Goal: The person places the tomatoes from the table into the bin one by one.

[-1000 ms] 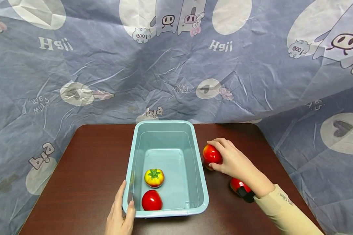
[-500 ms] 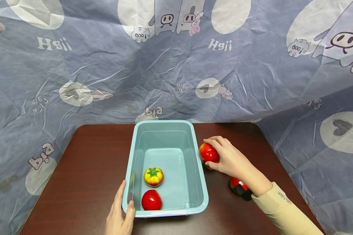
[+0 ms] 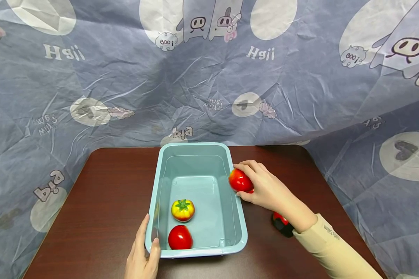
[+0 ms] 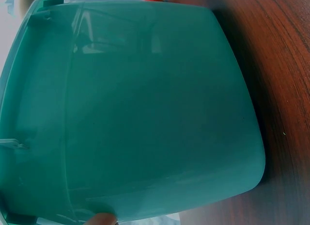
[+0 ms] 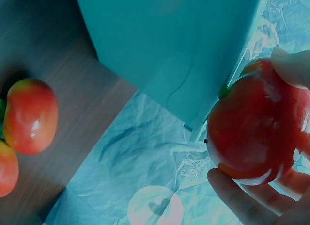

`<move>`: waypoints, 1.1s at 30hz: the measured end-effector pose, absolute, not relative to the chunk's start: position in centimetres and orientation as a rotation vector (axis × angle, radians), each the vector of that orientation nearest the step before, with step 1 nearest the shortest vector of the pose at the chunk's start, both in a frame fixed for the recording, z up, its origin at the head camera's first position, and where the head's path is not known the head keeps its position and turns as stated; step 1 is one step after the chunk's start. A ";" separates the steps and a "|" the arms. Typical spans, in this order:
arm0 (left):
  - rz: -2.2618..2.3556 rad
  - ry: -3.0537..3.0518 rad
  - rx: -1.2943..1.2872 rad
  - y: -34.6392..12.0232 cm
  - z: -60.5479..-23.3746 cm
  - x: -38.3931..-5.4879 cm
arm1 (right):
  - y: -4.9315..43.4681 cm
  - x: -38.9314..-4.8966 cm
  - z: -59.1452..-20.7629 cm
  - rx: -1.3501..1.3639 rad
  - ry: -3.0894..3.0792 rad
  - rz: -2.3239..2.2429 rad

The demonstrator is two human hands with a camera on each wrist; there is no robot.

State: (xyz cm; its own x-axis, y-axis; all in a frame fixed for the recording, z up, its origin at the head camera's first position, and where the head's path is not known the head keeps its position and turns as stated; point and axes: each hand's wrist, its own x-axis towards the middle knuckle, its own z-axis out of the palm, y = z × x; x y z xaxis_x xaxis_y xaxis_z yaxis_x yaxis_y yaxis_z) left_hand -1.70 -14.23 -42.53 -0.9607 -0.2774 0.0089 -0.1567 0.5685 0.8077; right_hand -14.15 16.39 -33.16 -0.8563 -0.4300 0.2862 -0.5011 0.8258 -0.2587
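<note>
My right hand (image 3: 260,184) holds a shiny red tomato (image 3: 240,179) at the right rim of a light blue plastic tub (image 3: 217,252). The right wrist view shows the tomato (image 5: 254,128) from below, with the thumb on one side and fingers (image 5: 237,193) on the other. My left hand (image 3: 142,252) grips the tub's near left corner, fingers along the outer left side and thumb at the front rim. In the left wrist view the tub wall (image 4: 145,108) hides most of that hand. Inside the tub lie a yellow-red tomato (image 3: 182,210) with a green top and a plain red one (image 3: 180,237).
Beneath the right forearm another red tomato (image 3: 280,217) shows partly. Two red tomatoes, one whole (image 5: 31,117) and one cut by the frame edge (image 5: 7,169), lie on the dark wood table (image 3: 101,217). A patterned grey-blue sheet (image 3: 125,77) hangs behind and at the sides.
My right hand has carried the tomato left, from beside the tub to its right rim. The left hand and the tub have stayed put.
</note>
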 end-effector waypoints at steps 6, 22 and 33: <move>-1.342 -2.657 0.350 -14.2 -42.6 -1.7 | 15.4 -14.0 -33.0 0.780 -2.769 0.492; -1.344 -2.656 0.350 -14.1 -42.6 -1.8 | 13.0 -13.7 -33.0 0.878 -2.780 0.511; -1.311 -2.629 0.335 -14.2 -42.8 -1.6 | 12.5 -13.5 -33.5 0.903 -2.813 0.528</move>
State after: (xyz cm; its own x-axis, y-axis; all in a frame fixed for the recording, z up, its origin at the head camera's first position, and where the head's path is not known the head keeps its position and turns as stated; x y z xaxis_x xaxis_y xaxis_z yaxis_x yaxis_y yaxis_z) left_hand -1.63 -14.17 -42.76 -0.9576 -0.2811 0.0632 -0.1186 0.5845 0.8027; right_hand -13.53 12.49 -33.53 -0.8101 -0.5367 0.2361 -0.5858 0.7583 -0.2862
